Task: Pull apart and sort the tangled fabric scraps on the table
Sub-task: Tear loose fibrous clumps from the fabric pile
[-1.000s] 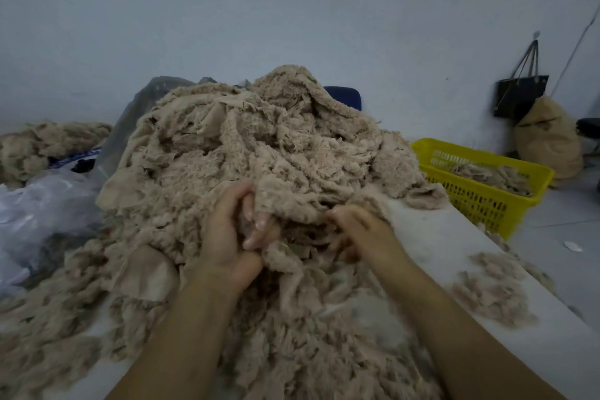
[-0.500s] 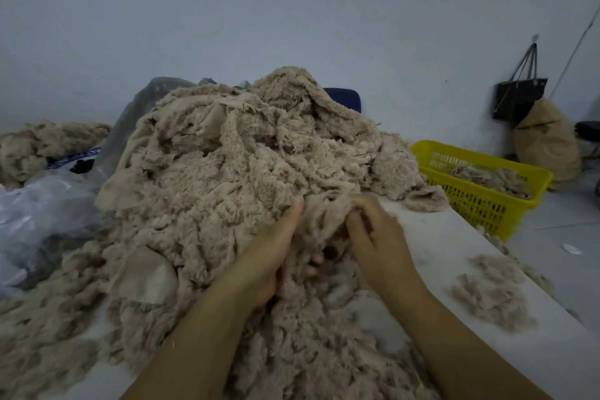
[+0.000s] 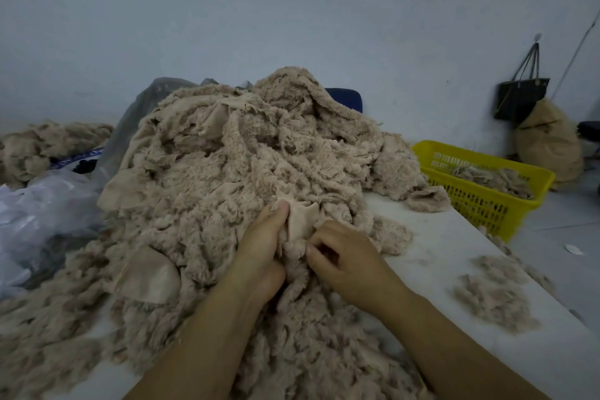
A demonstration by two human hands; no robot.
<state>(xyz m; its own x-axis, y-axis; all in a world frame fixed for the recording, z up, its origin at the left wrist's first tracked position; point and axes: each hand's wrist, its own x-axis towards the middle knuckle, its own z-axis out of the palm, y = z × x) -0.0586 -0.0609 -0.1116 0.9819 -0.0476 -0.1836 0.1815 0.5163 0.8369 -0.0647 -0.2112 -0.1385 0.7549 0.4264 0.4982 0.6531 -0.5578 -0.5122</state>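
Beige scrap heap (image 3: 227, 188), one; yellow basket (image 3: 477, 204), one; left hand (image 3: 263, 256), right hand (image 3: 350, 265): fingers pinching same scrap (image 3: 298, 221).

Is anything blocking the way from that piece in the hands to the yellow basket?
Nothing solid. The left hand and right hand hold the scrap directly. Toward the yellow basket lie only the right edge of the pile and bare table. The scrap looks tangled into the pile.

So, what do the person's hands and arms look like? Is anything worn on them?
Both are bare. The left hand and the right hand have no gloves, and no ring shows. The left forearm and the right forearm are uncovered to the picture's edge: no sleeve, watch or bracelet is in view.
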